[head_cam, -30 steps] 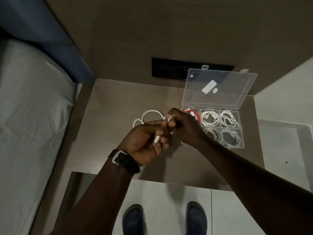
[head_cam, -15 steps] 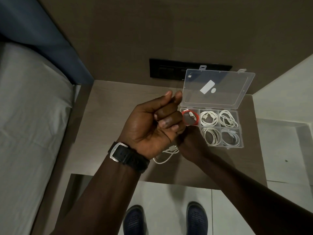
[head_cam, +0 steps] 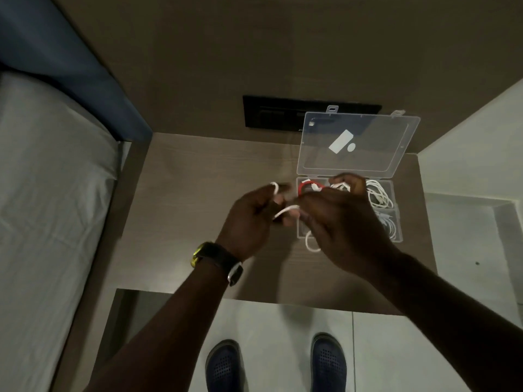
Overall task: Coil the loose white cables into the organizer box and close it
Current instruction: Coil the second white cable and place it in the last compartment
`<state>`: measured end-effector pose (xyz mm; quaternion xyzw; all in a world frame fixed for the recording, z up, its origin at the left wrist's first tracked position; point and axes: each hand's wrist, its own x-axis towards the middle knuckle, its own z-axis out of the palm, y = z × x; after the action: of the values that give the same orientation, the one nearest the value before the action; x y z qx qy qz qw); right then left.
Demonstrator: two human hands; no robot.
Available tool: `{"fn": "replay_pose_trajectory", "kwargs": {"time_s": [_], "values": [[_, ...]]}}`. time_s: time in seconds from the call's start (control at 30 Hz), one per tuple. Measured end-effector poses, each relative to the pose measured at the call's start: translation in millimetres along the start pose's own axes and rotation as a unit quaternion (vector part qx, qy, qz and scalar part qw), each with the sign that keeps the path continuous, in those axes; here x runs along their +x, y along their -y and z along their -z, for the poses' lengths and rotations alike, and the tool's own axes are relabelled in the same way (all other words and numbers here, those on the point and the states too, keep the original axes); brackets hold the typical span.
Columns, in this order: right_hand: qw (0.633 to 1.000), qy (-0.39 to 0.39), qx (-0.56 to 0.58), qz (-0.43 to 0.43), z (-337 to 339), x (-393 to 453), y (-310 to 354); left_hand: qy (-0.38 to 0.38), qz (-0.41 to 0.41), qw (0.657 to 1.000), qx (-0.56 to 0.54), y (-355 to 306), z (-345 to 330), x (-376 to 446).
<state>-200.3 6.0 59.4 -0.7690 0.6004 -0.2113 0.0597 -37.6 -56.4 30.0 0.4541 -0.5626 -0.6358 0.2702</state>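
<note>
Centre frame, my left hand (head_cam: 249, 219) is curled around one end of the white cable (head_cam: 285, 210), fingers closed on it. Just right, my right hand (head_cam: 336, 222) pinches the other part, a loop drooping below, right over the open box (head_cam: 394, 210) at centre right. I'd say we're mid-coil; next I need a tidy loop tucked into a free compartment.
</note>
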Motion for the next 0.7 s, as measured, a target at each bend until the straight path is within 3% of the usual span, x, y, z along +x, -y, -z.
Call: {"fn": "replay_pose_trajectory", "kwargs": {"time_s": [0.07,0.2,0.3,0.4,0.5,0.6,0.7], "values": [[1.000,-0.009,-0.013,0.011,4.3,12.0,-11.3,0.019,0.012,0.999,0.029,-2.4,-9.1,-5.0],[1.000,-0.022,0.012,-0.007,4.1,22.7,-28.9,0.051,0.072,0.992,-0.091,-8.0,-16.2,-11.4],[0.997,-0.052,0.050,-0.026,4.0,26.6,-37.8,0.116,0.133,0.958,-0.227,-10.0,-15.5,-16.7],[0.988,-0.079,0.116,-0.071,-2.8,25.1,-42.5,0.180,0.138,0.921,-0.318,-9.9,-12.8,-22.5],[0.965,-0.015,0.205,-0.163,-17.7,16.4,-39.4,0.176,0.102,0.876,-0.437,-9.6,-14.2,-25.1],[0.971,0.075,0.175,-0.143,-37.3,-7.9,-23.5,0.109,0.051,0.844,-0.523,-10.3,-10.9,-18.0],[0.960,0.140,0.210,-0.122,-41.6,-30.3,-2.4,0.054,0.004,0.844,-0.534,-12.4,2.7,-3.3]]}}
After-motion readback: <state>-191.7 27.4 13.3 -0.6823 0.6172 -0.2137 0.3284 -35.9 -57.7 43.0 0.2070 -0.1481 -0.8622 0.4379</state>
